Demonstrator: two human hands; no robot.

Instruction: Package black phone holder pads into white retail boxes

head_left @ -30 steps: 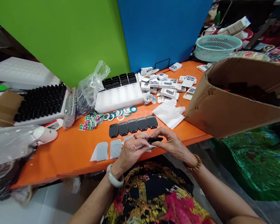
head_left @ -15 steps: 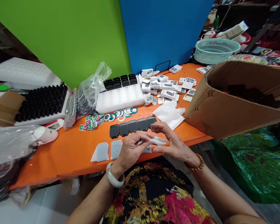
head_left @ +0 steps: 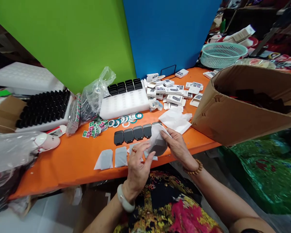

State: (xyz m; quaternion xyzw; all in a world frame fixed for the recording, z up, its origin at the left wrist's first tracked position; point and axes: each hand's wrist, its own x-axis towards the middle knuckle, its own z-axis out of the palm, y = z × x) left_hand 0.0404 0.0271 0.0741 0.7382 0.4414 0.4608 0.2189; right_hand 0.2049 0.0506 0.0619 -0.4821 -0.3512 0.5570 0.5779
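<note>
A thin white translucent sleeve [head_left: 158, 139] with a dark flat piece showing through it is pinched at its upper right by my right hand [head_left: 180, 147]. At its lower left edge is my left hand [head_left: 138, 166], thumb and fingers apart and close around that edge; whether they press on it I cannot tell. Behind it lies a row of black flat rounded cases [head_left: 128, 135], the rightmost partly covered by the sleeve. In front, several wrapped pieces [head_left: 121, 157] lie flat in similar white sleeves, some partly hidden by my left hand.
White sheets [head_left: 176, 120] lie right of the row, before small printed boxes [head_left: 174, 98]. A cardboard carton [head_left: 213, 116] stands at the right. Ring stickers [head_left: 126, 119], square labels [head_left: 94, 127] and white foam trays [head_left: 124, 103] with black pieces are behind and left.
The white sleeve has come upright, and the dark piece inside now shows. My right hand has closed on its upper edge, while my left hand has lowered and its fingers have spread.
</note>
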